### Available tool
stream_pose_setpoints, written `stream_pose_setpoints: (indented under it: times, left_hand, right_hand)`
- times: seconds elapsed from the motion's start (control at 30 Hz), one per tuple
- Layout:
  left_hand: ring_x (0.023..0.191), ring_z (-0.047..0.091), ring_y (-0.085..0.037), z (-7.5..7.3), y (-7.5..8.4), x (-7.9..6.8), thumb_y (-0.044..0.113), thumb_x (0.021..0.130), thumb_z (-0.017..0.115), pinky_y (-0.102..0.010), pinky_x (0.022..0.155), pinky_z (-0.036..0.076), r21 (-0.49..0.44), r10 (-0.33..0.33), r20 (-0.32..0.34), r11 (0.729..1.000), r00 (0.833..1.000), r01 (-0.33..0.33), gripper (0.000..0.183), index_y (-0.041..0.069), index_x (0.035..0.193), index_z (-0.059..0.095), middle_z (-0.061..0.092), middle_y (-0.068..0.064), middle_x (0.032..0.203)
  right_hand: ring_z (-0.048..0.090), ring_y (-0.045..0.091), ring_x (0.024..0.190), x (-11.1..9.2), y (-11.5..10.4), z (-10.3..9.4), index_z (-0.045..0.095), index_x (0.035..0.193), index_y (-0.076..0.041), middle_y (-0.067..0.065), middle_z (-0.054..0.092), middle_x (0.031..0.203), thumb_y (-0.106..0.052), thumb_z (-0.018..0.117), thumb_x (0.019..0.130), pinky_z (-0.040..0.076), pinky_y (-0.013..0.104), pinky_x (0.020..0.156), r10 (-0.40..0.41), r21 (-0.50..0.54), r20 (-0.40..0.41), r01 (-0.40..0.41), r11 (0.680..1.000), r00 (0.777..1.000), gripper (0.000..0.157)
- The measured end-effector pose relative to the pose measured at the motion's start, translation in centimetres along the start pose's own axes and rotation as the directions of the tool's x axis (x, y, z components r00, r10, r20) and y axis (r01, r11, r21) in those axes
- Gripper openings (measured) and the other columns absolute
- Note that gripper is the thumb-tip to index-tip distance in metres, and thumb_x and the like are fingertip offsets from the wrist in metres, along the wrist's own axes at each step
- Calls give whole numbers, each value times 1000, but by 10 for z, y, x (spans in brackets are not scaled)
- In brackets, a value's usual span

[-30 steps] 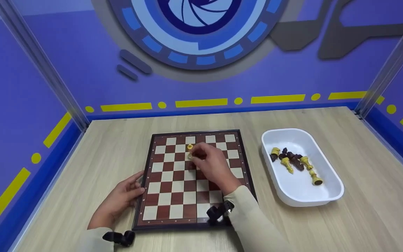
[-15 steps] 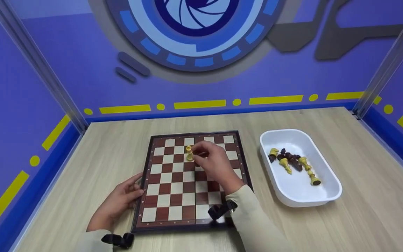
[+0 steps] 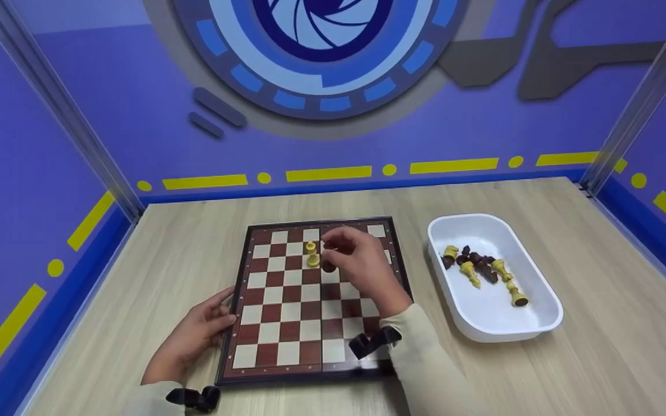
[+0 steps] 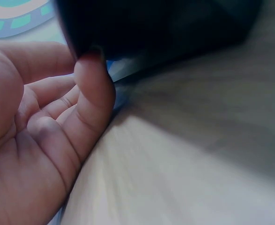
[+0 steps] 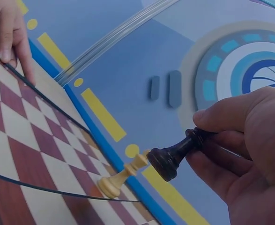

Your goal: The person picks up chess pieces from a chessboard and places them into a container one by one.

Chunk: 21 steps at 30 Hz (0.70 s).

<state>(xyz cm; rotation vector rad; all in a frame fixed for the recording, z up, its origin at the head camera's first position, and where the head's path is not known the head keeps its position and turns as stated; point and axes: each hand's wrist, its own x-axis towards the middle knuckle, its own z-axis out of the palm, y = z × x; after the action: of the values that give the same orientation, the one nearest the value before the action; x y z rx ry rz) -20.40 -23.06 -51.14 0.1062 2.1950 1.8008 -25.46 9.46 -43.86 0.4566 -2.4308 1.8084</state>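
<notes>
A dark brown chess piece (image 5: 172, 157) is pinched between the thumb and fingers of my right hand (image 3: 365, 266). Its round base points outward, while its top is hidden in the fingers. Just left of those fingertips, a pale yellow rook (image 3: 313, 260) stands upright on the chessboard (image 3: 291, 329), apart from the hand. In the right wrist view the rook (image 5: 121, 180) shows behind the dark piece. My left hand (image 3: 194, 329) holds the board's left edge with thumb and curled fingers. The left wrist view shows a fingertip (image 4: 91, 70) against the dark board side.
A white plastic tray (image 3: 483, 320) stands right of the board. Several dark and yellow chess pieces (image 3: 483, 268) lie in it. Blue printed panels (image 3: 333, 133) wall the wooden table (image 3: 194, 231) at the back and sides.
My right hand has drawn slightly right, away from the yellow rook, which now shows in full. The dark piece has come into sight in its fingers. The left hand keeps its place.
</notes>
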Motion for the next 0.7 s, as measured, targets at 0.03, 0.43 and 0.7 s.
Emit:
stream_pose_setpoints:
  times: [0.03,0.43,0.7]
  left_hand:
    - [69,59,-7,0,0,0,5,95,57,-24,52,51,0,0,1,1000,1000,0,69,5,154,21,54,-1,93]
    - [67,59,-7,0,1,0,7,95,58,-23,51,51,0,-5,8,1000,1000,5,70,6,154,21,54,-1,93]
    - [65,57,-7,-1,-1,0,6,96,57,-23,50,50,-31,6,26,1000,1000,-6,70,4,154,19,53,-1,92]
  right_hand:
    - [70,20,77,0,-1,-1,68,109,-12,2,70,95,-11,69,87,57,33,69,-1,0,-3,1,1000,1000,22]
    - [71,20,73,-3,-10,-16,70,107,-14,9,72,95,-6,68,89,59,38,72,-63,35,9,63,997,998,20]
    - [69,12,81,-7,-17,-23,71,106,-21,3,72,99,-14,70,89,57,29,69,-72,-45,9,72,996,997,19]
